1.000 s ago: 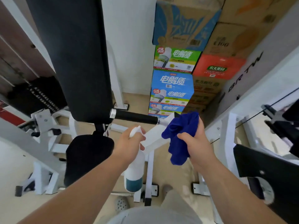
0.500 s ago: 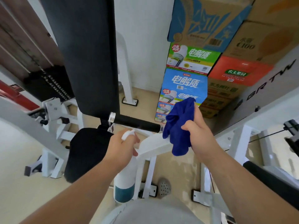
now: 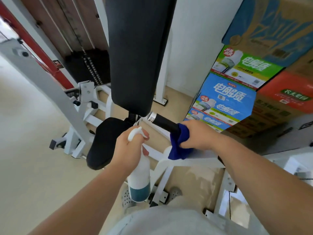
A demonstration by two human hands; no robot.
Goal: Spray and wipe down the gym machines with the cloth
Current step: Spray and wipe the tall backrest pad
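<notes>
While the right hand (image 3: 198,134) closes round the black handle grip (image 3: 161,120) with the blue cloth (image 3: 179,146) bunched between palm and grip, the step in hand reads as wiping, not spraying. The cloth sits at the near end of the grip, where it meets the white frame arm (image 3: 201,158). A loose tail hangs down onto that arm. The far end of the grip, by the chrome collar (image 3: 151,117), is bare.

Left hand (image 3: 129,146): fingers curled round the neck of the spray bottle (image 3: 139,180), one finger at the trigger. The bottle hangs upright, with a white body and dark liquid low in it. Cannot tell whether the trigger is being squeezed.

Machine: tall black back pad (image 3: 135,56) above, black seat pad (image 3: 105,141) lower left, weight stack (image 3: 88,68) behind. Stacked drink cartons (image 3: 227,99) stand just beside it on the right.

Judgement: only the grip is under the cloth. Whether the pads have been done I cannot tell, so much of this machine may remain. The next move likely calls for sliding the wrapped cloth along the grip toward the collar, with a twist to reach the underside. The squeeze must be firm enough that the cloth does not slip off. Meanwhile the bottle should be held clear of the seat pad.
</notes>
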